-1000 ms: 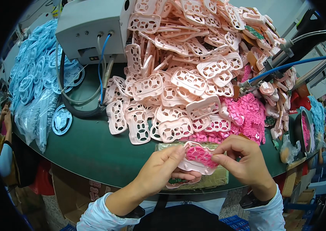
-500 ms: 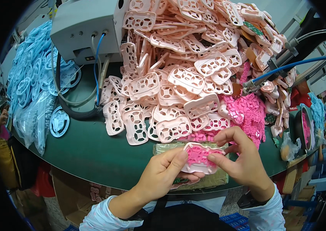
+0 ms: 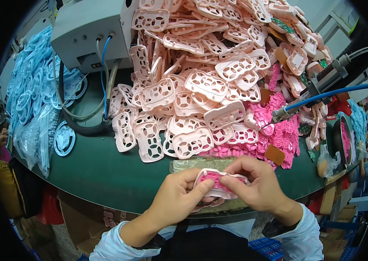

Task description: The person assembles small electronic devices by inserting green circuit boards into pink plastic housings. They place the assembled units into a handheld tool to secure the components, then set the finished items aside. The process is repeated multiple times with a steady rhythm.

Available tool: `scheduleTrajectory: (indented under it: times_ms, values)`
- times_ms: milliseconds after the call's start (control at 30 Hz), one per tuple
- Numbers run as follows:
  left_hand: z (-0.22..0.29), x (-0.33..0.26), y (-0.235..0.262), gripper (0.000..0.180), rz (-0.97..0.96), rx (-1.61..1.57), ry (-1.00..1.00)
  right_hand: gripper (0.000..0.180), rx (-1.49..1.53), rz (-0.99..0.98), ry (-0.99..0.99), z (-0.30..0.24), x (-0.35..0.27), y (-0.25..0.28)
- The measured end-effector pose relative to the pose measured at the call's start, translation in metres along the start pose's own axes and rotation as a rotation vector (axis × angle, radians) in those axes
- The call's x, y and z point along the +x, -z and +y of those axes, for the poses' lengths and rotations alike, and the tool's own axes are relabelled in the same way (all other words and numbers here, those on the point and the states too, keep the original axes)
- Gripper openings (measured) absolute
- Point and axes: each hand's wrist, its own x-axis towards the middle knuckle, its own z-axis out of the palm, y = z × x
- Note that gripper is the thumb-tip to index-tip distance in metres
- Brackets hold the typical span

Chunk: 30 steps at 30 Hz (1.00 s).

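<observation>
My left hand (image 3: 176,194) and my right hand (image 3: 260,186) together grip a pale pink plastic shell (image 3: 227,195) by its two ends. Inside the shell lies a bright pink rubbery button piece (image 3: 217,184), with both my thumbs pressed onto it. My fingers curl under and behind the shell, so their tips are partly hidden. Below the hands is a block wrapped in yellowish film (image 3: 186,164). Part of another pale pink piece shows under my left hand.
Pale pink shells (image 3: 192,142) are heaped in front, beside bright pink button pieces (image 3: 282,138) with a brown board (image 3: 274,154) on top. A grey box (image 3: 90,37) with cables stands left, near blue plastic parts (image 3: 29,82). A metal tool arm (image 3: 312,93) with a blue hose reaches in from the right.
My right hand has moved left and its thumb now presses farther in on the button piece. The shell is tilted more. A brown board now lies on the bright pink pile. The view has shifted slightly.
</observation>
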Motion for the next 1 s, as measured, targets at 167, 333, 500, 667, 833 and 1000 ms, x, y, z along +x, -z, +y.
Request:
scheduleTrajectory:
  times_ms: [167,333,500,667,833,1000]
  values:
    - [0.0,-0.002,0.003,0.028,-0.025,-0.262,0.006,0.052,0.492,-0.18,-0.069,-0.005,0.001,0.012]
    - [-0.002,0.002,0.004,0.03,-0.09,-0.549,0.125,0.089,0.499,-0.175,0.428,0.021,-0.005,-0.002]
    - [-0.007,0.0,-0.002,0.031,-0.182,-0.672,0.129,0.08,0.453,-0.051,0.522,0.023,-0.002,-0.018]
    - [0.001,-0.003,0.001,0.03,-0.169,-0.568,0.148,0.078,0.345,-0.064,0.59,0.026,0.0,-0.013]
    - [-0.002,-0.004,-0.004,0.027,0.071,-0.348,-0.077,0.088,0.552,-0.099,0.282,0.007,-0.015,0.001]
    - [0.002,-0.016,-0.011,0.023,0.232,-0.072,-0.228,0.038,0.388,0.073,0.078,-0.002,-0.025,0.0]
